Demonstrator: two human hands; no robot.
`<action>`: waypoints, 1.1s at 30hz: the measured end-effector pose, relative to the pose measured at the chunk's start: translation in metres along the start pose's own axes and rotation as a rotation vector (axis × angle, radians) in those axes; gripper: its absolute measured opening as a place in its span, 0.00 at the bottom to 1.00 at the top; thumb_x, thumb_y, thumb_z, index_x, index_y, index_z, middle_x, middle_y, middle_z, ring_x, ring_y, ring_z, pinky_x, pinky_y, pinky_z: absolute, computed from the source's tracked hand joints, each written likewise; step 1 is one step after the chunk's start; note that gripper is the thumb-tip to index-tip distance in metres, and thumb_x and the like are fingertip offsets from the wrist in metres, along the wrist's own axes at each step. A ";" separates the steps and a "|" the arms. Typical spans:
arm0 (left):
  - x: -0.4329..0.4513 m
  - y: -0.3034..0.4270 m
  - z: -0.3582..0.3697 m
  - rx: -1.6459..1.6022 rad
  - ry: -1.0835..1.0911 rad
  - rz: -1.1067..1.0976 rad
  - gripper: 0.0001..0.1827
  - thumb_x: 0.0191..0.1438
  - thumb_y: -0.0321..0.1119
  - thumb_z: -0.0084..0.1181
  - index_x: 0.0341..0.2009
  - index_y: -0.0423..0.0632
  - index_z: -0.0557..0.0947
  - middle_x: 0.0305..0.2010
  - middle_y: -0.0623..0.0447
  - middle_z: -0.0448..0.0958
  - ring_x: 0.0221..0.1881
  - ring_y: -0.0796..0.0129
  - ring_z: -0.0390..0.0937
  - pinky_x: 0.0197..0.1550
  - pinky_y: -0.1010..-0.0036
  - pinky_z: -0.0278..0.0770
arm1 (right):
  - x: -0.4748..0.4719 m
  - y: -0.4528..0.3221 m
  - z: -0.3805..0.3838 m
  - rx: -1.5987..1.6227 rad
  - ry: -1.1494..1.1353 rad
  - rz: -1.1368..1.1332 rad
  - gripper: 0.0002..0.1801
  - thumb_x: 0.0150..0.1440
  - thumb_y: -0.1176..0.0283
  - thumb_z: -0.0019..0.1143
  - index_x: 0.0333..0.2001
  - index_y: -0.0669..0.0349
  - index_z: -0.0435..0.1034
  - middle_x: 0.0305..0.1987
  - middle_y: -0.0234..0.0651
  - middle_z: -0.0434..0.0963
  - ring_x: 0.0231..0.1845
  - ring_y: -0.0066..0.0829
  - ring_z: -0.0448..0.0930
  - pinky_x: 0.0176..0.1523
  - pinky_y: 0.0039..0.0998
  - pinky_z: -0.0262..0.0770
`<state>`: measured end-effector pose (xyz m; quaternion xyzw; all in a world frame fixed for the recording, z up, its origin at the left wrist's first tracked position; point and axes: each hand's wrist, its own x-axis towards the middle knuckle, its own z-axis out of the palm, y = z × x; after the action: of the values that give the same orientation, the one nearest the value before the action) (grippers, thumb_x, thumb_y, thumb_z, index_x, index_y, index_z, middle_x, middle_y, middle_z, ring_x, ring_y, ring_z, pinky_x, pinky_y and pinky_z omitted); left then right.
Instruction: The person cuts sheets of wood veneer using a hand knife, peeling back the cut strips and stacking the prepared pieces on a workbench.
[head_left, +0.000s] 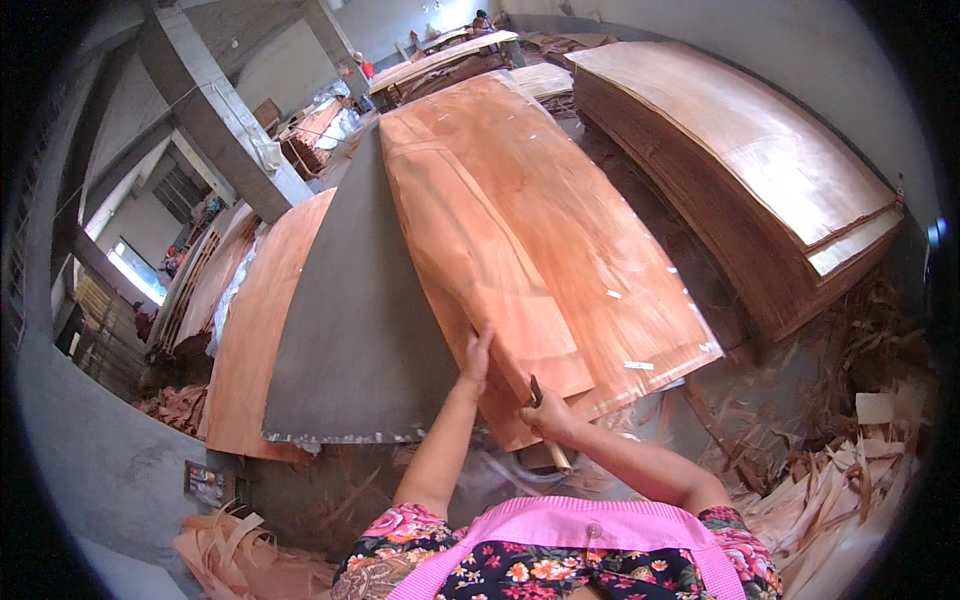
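A large reddish wood veneer sheet (517, 187) lies along the right part of a long worktable with a dark grey top (352, 322). On its left side a narrower veneer piece (480, 232) lies folded and buckled. My left hand (478, 360) is against this piece's raised fold, fingers pointing up the table; whether it grips the piece is unclear. My right hand (549, 414), near the piece's near corner, is closed around a slim tool (535, 390) with a dark upper end, perhaps a knife. A light rod-like end (558, 456) shows below that hand. Small white tape strips (638, 365) dot the large sheet.
A tall stack of veneer sheets (735, 135) stands at the right. Veneer scraps (817, 487) are heaped on the floor at right and lower left. More veneer (266, 322) lies left of the grey top, near a concrete pillar (225, 112). A person (481, 22) is far back.
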<state>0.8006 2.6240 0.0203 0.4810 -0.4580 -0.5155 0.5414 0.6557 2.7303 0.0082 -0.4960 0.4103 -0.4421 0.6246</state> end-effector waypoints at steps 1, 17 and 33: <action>-0.002 -0.006 0.022 -0.033 0.045 0.028 0.35 0.51 0.47 0.49 0.58 0.41 0.55 0.58 0.47 0.58 0.56 0.62 0.58 0.58 0.70 0.53 | -0.022 -0.037 -0.017 -0.007 -0.082 0.199 0.39 0.43 0.82 0.49 0.61 0.57 0.50 0.30 0.29 0.69 0.19 0.16 0.66 0.19 0.20 0.62; 0.047 0.084 0.382 -0.179 0.116 0.154 0.34 0.35 0.21 0.52 0.51 0.34 0.58 0.48 0.40 0.65 0.46 0.56 0.67 0.50 0.70 0.64 | -0.088 -0.162 -0.329 0.492 -0.072 0.151 0.17 0.45 0.78 0.52 0.40 0.59 0.60 0.12 0.27 0.59 0.08 0.16 0.58 0.10 0.18 0.51; 0.095 0.075 0.967 0.352 0.077 0.337 0.50 0.34 0.33 0.59 0.58 0.30 0.45 0.61 0.29 0.44 0.64 0.43 0.40 0.65 0.66 0.37 | -0.211 -0.239 -0.776 1.252 -0.308 -0.251 0.13 0.58 0.72 0.35 0.19 0.55 0.57 0.13 0.21 0.61 0.07 0.08 0.64 0.14 0.13 0.56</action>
<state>-0.1452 2.4829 0.2091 0.5039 -0.5937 -0.3115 0.5446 -0.1746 2.7054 0.1260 -0.1403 -0.0797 -0.5910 0.7904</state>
